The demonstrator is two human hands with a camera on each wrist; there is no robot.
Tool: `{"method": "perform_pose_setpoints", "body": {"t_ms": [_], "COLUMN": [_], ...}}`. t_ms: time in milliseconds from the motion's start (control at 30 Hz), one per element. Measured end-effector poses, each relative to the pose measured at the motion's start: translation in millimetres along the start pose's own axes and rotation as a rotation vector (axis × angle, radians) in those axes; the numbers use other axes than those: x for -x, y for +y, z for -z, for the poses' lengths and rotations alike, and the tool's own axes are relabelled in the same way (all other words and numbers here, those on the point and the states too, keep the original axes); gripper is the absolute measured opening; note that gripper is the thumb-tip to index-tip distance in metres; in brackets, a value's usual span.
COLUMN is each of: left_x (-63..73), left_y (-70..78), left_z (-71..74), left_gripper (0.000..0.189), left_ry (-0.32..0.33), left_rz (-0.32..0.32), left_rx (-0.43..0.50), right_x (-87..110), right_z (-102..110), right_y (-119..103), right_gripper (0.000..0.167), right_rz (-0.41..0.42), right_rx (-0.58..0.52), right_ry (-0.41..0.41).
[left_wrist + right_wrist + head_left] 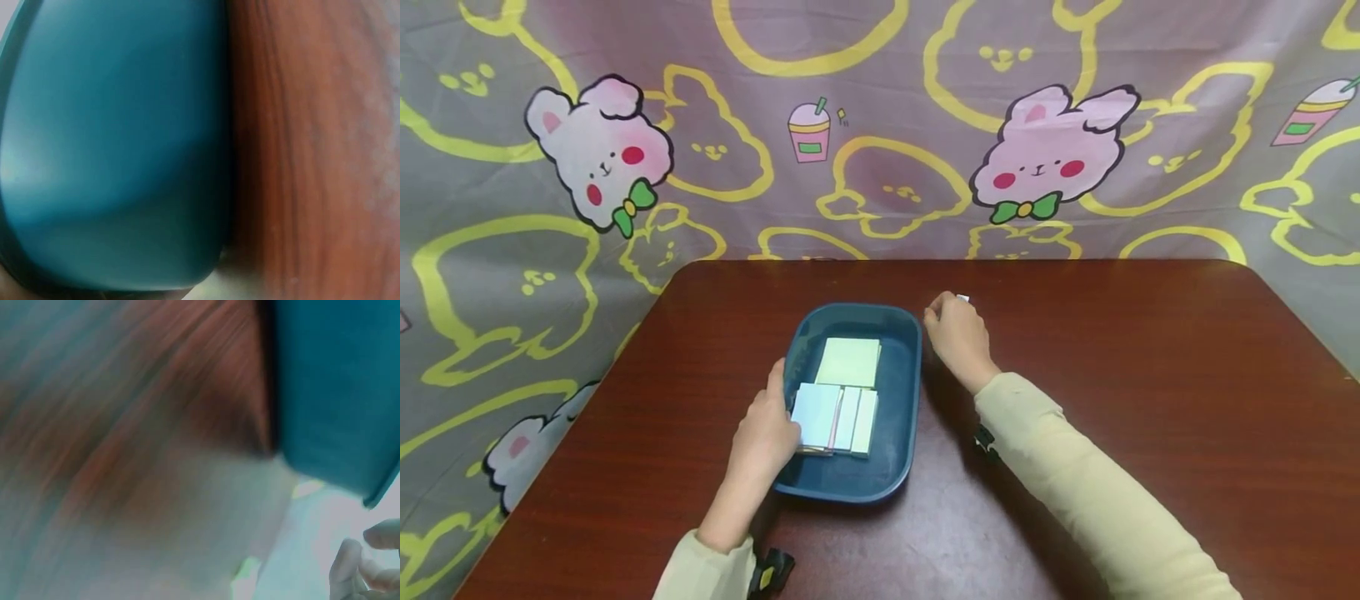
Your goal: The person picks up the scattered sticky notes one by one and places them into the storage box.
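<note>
One blue tray (901,392) sat on the brown table (1150,400), between my two hands. My left hand (767,433) rested at the tray's left rim, thumb along the edge, its fingers touching the pile of cards (835,417) inside; whether they gripped the pile could not be told. The pile showed three fanned strips, pale blue and pale green, with a pink edge between two of them. Just beyond my left fingertips, farther into the tray, lay one separate pale green card (849,362), flat and apart from the pile. My right hand (957,333) lay on the table just right of the tray's far corner, fingers curled around one small white piece (962,297), of which only a tip showed past the knuckles. The left wrist view showed only the tray wall (112,144) against the table; the right wrist view was blurred, with the tray (337,394) and fingertips (350,562) at its edge.
</note>
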State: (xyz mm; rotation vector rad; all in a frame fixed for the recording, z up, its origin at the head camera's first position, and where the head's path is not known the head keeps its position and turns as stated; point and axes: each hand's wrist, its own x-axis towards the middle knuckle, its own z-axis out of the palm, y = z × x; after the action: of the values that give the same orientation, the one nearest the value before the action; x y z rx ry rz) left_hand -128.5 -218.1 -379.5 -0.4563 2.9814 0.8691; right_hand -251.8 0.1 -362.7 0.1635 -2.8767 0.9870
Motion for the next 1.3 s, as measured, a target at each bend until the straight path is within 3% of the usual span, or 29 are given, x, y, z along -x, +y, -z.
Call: {"method": "perform_pose_setpoints", "body": {"t_ms": [233,500,733,1067,1300], "left_x": [-0.4,-1.8,-1.7,0.0,-0.1], "left_y": [-0.2,0.0,0.1,2.0,2.3], "left_z": [-1.3,-1.7,-2.0,-2.8,-0.4], "left_gripper": [0.075,0.077,0.076,0.076,0.076], "left_ry": [0.006,0.004,0.000,0.005,0.002], "left_rz": [-0.007,-0.005,-0.004,-0.005,-0.002], "left_rx": [-0.004,-0.003,-0.003,-0.004,-0.007], "right_x": [-16.0,-26.4,-29.3,-29.8,-30.0], "right_z": [-2,-4,-5,-4,-4], "right_y": [24,35,39,39,39], "right_gripper": [0.024,0.040,0.044,0.039,0.042], "right_rz": [-0.101,-0.209,-0.211,-0.279,-0.252], "right_rx": [0.123,0.118,0.133,0.138,0.102], "right_ry": [-0.022,-0.038,-0.061,-0.080,-0.054]}}
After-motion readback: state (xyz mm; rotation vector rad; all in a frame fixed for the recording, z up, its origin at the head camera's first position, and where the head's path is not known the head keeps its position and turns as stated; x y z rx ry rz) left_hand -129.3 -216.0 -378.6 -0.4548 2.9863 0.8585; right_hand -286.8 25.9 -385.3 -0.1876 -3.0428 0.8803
